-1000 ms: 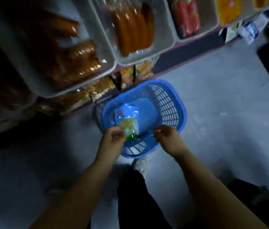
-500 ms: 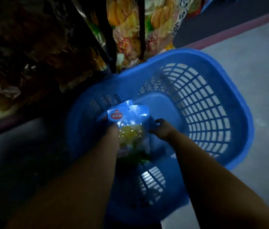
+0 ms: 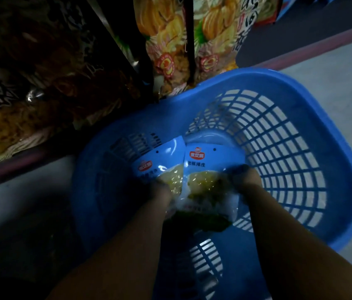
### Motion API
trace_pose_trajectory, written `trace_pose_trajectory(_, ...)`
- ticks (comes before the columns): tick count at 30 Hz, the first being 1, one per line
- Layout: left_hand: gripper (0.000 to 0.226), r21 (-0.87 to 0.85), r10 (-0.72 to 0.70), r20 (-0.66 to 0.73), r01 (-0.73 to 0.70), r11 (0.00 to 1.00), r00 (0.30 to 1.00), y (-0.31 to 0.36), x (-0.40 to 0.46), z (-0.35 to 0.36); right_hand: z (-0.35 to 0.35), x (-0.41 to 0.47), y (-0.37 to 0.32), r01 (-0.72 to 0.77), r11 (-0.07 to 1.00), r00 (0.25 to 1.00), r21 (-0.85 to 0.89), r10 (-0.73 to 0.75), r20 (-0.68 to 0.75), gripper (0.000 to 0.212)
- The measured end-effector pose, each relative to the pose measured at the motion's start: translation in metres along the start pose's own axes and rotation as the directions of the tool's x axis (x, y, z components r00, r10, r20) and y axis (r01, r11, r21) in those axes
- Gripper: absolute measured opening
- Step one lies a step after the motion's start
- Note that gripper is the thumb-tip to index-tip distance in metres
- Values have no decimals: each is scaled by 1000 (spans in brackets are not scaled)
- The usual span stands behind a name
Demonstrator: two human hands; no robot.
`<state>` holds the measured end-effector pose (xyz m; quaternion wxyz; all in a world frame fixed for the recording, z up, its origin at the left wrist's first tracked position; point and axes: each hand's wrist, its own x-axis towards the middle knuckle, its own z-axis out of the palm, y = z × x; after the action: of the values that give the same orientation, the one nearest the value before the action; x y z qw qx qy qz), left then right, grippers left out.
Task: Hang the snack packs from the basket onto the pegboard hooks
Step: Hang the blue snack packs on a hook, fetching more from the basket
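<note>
the blue plastic basket (image 3: 300, 135) stands on the grey floor (image 3: 333, 68) beside hanging noodle bags (image 3: 166, 40). inside it are two blue snack packs side by side: the left hand (image 3: 162, 189) grips the left pack (image 3: 160, 161), the right hand (image 3: 244, 176) grips the right pack (image 3: 209, 169).

Both bare forearms reach forward and down, left hand (image 3: 163, 188) and right hand (image 3: 244, 176) curled closed, knuckles up.
</note>
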<state>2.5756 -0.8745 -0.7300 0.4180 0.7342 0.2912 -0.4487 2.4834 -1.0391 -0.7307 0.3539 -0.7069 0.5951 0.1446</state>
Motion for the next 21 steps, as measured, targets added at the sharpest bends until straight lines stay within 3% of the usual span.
trace_pose_trajectory(5,37,-101,37,44,-33,994,998,-2,-1,0,-7,2,3,-61,968,997,245,68,-20,39)
trace_pose_trajectory(11,29,-231,149,101,-123,965,984,14,-17,1,-9,-17,-17,-73,812,997,579,39,71,61)
trace_pose_trajectory(17,14,-259,307,146,-263,929,941,30,-78,-36,-62,-85,-40,28,621,993,783,-108,51,47)
trace_pose_trajectory(21,5,-250,471,208,-419,873,857,53,-162,-87,-114,-164,-62,155,595,972,789,-236,-13,42)
